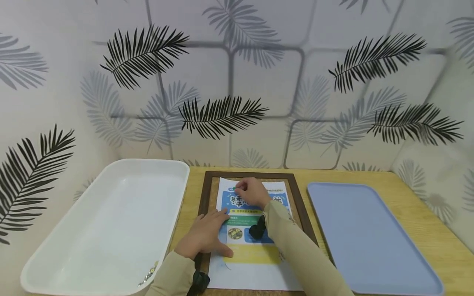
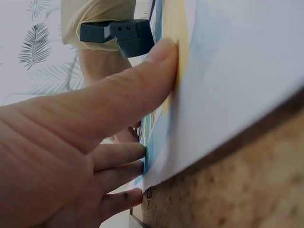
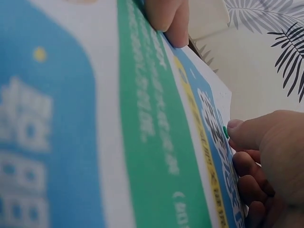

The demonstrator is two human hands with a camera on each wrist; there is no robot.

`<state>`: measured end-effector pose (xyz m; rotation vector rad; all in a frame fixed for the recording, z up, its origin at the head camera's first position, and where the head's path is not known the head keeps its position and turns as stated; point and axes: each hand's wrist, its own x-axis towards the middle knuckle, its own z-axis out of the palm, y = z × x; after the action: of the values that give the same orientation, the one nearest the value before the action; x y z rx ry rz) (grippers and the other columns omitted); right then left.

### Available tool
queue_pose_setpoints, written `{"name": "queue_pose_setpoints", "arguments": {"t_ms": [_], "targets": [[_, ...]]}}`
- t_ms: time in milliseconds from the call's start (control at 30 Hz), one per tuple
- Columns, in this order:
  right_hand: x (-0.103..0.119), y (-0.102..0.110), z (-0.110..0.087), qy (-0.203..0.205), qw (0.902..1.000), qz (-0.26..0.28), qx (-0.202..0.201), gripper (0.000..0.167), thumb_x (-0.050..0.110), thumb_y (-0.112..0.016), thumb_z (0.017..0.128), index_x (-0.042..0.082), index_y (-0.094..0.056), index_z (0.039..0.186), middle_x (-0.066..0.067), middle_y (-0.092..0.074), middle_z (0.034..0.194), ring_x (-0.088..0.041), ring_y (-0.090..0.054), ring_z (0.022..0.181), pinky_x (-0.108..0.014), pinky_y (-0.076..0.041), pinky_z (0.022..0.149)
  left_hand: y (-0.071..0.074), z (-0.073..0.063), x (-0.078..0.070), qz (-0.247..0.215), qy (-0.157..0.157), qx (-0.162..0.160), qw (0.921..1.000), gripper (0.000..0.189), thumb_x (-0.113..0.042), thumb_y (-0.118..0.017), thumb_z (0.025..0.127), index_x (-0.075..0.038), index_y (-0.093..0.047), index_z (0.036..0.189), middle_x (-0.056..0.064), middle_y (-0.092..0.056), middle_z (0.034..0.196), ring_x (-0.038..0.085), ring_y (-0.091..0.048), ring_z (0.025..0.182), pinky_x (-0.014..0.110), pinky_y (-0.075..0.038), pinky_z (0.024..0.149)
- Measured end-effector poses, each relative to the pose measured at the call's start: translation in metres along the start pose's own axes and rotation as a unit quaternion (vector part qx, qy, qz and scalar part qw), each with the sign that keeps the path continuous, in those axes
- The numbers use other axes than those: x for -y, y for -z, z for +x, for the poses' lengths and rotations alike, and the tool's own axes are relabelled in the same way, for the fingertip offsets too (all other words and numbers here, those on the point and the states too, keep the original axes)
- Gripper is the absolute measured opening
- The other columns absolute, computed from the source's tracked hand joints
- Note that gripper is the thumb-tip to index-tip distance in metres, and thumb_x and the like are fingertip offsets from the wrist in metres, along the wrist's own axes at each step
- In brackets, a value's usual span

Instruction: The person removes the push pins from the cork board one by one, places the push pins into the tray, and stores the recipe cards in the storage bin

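Observation:
A printed sheet (image 1: 255,271) with blue, green and yellow blocks lies over a brown-framed cork board (image 1: 301,205). My right hand (image 1: 252,192) is at the sheet's upper left, its thumb and finger pinching a small green pushpin (image 3: 225,131) against the paper. The other right fingers curl close to the sheet. Lower on the left, my left hand (image 1: 205,232) rests with fingers and thumb spread on the sheet's left edge. In the left wrist view, its fingertips (image 2: 135,151) press the paper close to bare cork (image 2: 237,190).
A large white tray (image 1: 115,209) stands left of the board, with a small cluster of shiny and yellow bits (image 1: 149,273) in its near right corner. On the right lies a flat blue tray (image 1: 370,238). A leaf-patterned wall (image 1: 259,90) rises behind the wooden table (image 1: 307,176).

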<state>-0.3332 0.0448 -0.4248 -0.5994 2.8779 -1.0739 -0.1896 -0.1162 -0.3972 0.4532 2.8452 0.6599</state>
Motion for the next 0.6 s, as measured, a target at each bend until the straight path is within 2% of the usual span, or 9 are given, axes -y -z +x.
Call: {"name": "queue_pose_setpoints", "arguments": {"t_ms": [367,600], "targets": [[0.0023,-0.0034,0.0005,0.001,0.9994,-0.029,-0.020,0.010,0.017,-0.067,0.089,0.008,-0.070,0.092,-0.003,-0.067,0.080,-0.011,-0.055,0.068,-0.030,-0.047,0.069,-0.0004,0.0015,0.0009,0.013,-0.005,-0.006,0.9999,0.095,-0.045,-0.087,0.063,-0.002,-0.049,0.138,0.015,-0.039,0.151,0.037,-0.033,0.141,0.062,-0.026,0.108],[0.0005,-0.0053,0.0051,-0.027,0.9980,-0.047,-0.032,0.011,0.021,-0.068,0.088,0.010,-0.072,0.089,0.001,-0.067,0.077,-0.009,-0.054,0.063,-0.027,-0.045,0.064,-0.0002,0.0018,-0.0003,0.005,-0.007,-0.004,1.0000,0.095,-0.044,-0.088,0.063,-0.002,-0.049,0.138,0.014,-0.039,0.151,0.038,-0.032,0.141,0.062,-0.026,0.108]]}}
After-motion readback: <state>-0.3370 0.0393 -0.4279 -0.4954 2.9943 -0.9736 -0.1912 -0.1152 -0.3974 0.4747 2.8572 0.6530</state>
